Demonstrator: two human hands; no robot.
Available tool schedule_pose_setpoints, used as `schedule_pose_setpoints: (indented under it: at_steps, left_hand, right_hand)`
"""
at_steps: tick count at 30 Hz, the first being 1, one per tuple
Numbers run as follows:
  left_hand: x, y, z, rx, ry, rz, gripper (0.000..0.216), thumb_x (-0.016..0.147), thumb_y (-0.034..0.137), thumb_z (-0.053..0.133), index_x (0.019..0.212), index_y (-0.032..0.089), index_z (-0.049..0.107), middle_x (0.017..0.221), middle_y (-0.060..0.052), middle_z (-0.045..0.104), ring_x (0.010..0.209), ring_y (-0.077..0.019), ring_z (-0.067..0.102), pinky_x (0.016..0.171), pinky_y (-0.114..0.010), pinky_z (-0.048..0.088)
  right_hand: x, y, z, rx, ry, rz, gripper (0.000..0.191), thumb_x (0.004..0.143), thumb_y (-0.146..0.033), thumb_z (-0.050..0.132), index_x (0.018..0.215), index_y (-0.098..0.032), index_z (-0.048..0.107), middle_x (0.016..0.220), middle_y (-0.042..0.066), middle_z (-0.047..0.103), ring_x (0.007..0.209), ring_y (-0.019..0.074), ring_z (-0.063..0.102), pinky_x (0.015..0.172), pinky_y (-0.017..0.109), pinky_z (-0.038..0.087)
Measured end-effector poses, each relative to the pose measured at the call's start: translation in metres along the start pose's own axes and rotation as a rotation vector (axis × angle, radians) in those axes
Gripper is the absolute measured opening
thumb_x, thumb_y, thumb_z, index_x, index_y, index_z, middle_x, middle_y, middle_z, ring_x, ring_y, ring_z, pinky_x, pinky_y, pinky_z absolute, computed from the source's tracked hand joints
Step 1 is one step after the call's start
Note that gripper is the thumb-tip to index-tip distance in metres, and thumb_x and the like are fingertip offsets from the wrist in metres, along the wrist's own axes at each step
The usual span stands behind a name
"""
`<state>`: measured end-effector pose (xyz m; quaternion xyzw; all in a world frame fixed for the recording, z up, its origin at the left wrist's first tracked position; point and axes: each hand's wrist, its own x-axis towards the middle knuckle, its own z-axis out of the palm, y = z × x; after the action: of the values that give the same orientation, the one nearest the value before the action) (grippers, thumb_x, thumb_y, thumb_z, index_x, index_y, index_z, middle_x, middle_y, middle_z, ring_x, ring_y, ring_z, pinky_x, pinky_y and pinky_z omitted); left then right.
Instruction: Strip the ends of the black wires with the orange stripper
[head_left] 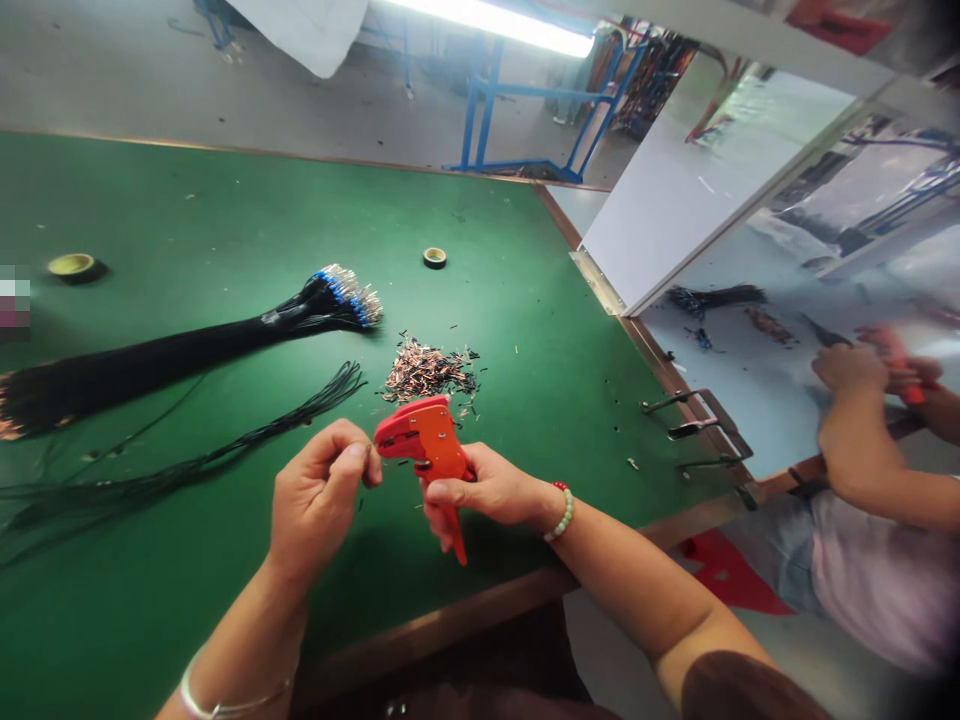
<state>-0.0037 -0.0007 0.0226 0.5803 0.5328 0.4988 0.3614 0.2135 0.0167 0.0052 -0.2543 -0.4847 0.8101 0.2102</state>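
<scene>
My right hand (480, 490) grips the handles of a red-orange wire stripper (427, 435), its jaws pointing left. My left hand (322, 490) is closed in a pinch right at the mouth of the stripper. Whatever lies between those fingertips is too small or hidden to make out. Just beyond the tool is a heap of short black and copper-coloured wire scraps (427, 370). Loose thin black wires (247, 440) stretch off to the left behind my left hand. Farther back lies a thick bundle of black wires (187, 345), with blue and silver terminals at its right end.
Two tape rolls (434, 258) (73, 266) rest on the green table (510, 280). A metal clamp-like fixture (705, 425) sits at the right edge, beside a white upright panel (675, 190). At the adjoining table, a co-worker's hands (855, 370) hold an orange-red tool.
</scene>
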Motion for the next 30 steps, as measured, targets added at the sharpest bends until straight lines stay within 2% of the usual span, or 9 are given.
schedule_pose_setpoints:
  at_steps: [8,20,25,27,30]
  left_hand:
    - [-0.002,-0.008,0.0,-0.119,-0.008,-0.066,0.032,0.098,0.029,0.053,0.068,0.022,0.06,0.065,0.001,0.059,0.062,-0.0144,0.053,0.063,-0.029,0.044]
    - [-0.005,-0.018,0.003,-0.27,-0.067,-0.136,0.029,0.101,0.038,0.056,0.078,0.022,0.064,0.07,0.0,0.059,0.069,-0.017,0.055,0.072,-0.034,0.044]
    - [-0.006,-0.019,0.002,-0.287,-0.086,-0.148,0.027,0.1,0.038,0.057,0.08,0.022,0.065,0.07,0.0,0.059,0.067,-0.0164,0.055,0.07,-0.032,0.045]
    - [-0.005,-0.019,0.002,-0.289,-0.078,-0.143,0.026,0.1,0.036,0.057,0.081,0.022,0.065,0.07,0.001,0.06,0.067,-0.0157,0.056,0.069,-0.031,0.045]
    - [-0.004,-0.017,0.003,-0.294,-0.032,-0.13,0.022,0.099,0.032,0.059,0.08,0.022,0.064,0.07,0.002,0.06,0.066,-0.0145,0.056,0.068,-0.03,0.045]
  right_hand:
    - [0.001,0.002,0.006,-0.006,0.057,-0.004,0.057,0.083,-0.068,0.077,0.075,-0.014,0.06,0.059,0.0,0.064,0.046,0.0123,0.064,0.04,0.022,0.055]
    - [0.006,0.014,0.015,0.009,0.229,-0.068,0.057,0.081,-0.069,0.079,0.074,-0.019,0.053,0.047,-0.007,0.055,0.032,0.0078,0.049,0.03,0.019,0.041]
    - [0.007,0.012,0.02,0.03,0.251,-0.1,0.052,0.081,-0.062,0.083,0.08,-0.018,0.055,0.046,-0.011,0.049,0.031,0.0056,0.04,0.03,0.019,0.038]
    - [0.007,0.012,0.019,0.054,0.237,-0.104,0.05,0.082,-0.059,0.084,0.08,-0.018,0.054,0.047,-0.01,0.05,0.032,0.0057,0.042,0.031,0.019,0.04]
    - [0.006,0.01,0.012,0.024,0.131,-0.08,0.051,0.084,-0.06,0.081,0.078,-0.016,0.057,0.056,-0.004,0.06,0.041,0.0098,0.057,0.039,0.022,0.051]
